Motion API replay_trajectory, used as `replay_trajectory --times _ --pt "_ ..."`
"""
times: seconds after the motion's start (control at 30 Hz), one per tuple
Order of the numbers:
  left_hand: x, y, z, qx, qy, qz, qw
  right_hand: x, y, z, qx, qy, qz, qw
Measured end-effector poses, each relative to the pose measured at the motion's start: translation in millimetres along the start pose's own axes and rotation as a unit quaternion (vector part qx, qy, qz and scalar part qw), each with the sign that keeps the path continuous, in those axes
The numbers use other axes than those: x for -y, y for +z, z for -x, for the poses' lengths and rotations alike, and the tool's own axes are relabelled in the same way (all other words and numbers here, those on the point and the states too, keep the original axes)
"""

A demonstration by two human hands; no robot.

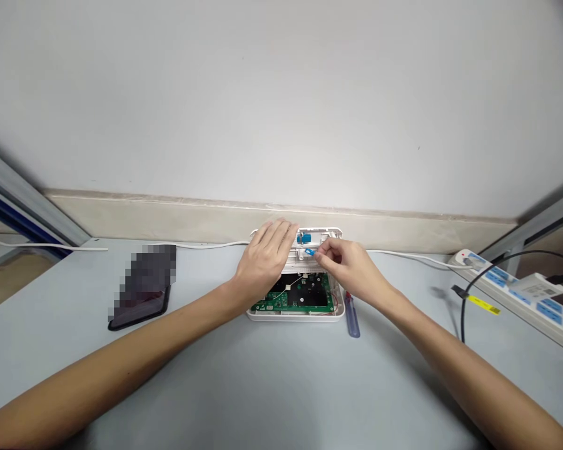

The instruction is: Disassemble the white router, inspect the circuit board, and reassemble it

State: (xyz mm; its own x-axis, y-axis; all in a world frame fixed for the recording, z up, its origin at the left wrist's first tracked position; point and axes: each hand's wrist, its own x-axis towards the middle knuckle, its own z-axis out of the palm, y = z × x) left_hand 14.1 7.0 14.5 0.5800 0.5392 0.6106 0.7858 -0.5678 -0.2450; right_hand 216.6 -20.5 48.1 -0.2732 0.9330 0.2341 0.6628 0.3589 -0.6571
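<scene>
A white plastic housing (pixel 295 317) stands against the wall's foot, its upper part folded up and a green circuit board (pixel 316 308) with black areas showing in the lower part. My left hand (pixel 265 259) lies over the housing's left side, fingers stretched out flat; what is under the palm is hidden. At the upper part, my right hand (pixel 351 262) pinches a small blue fibre connector (pixel 309 252) between thumb and fingertips. Just above the connector sits a blue adapter (pixel 304 238). A screwdriver (pixel 353 320) with a clear purplish handle lies right of the housing, below my right hand.
A black phone-like device (pixel 166 300), partly pixelated, lies at the left. A white power strip (pixel 520 300) with a plugged-in white adapter and a black cable (pixel 463 315) stands at the right. White cables (pixel 201 245) run along the wall. Metal frames border both sides.
</scene>
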Motion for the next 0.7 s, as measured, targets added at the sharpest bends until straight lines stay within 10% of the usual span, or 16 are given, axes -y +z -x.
replay_trajectory --times 0.23,0.7 --pt "0.1 1.3 0.5 -0.006 -0.005 0.019 1.0 -11.0 21.3 3.5 -0.163 -0.068 0.121 0.977" --pt "0.2 0.6 -0.1 -0.008 -0.007 0.036 0.999 -28.3 32.6 -0.4 -0.188 -0.099 0.28 0.936"
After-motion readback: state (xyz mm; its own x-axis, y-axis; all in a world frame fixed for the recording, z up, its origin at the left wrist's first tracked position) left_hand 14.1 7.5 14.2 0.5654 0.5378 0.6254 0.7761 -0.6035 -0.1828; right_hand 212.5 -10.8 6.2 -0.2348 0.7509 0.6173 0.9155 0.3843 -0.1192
